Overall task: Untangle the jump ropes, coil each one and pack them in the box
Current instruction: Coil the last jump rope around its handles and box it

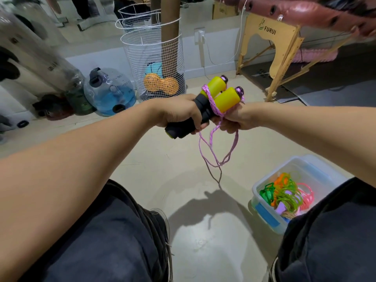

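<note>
Hands meet above a pale floor (158,169), working a pink jump rope (211,147). The left hand (181,111) has its grip clamped around the black lower parts of the rope's two handles (219,96), whose yellow upper ends point away from the person. The right hand (236,119) pinches the pink cord just beside the handles; one strand wraps across them, and loose loops hang below both hands. Lower right, a clear plastic box (270,180) stands on the floor beside the person's knee, holding coiled green, orange and pink ropes (289,195). A white wire basket (154,58) stands near the wall behind.
</note>
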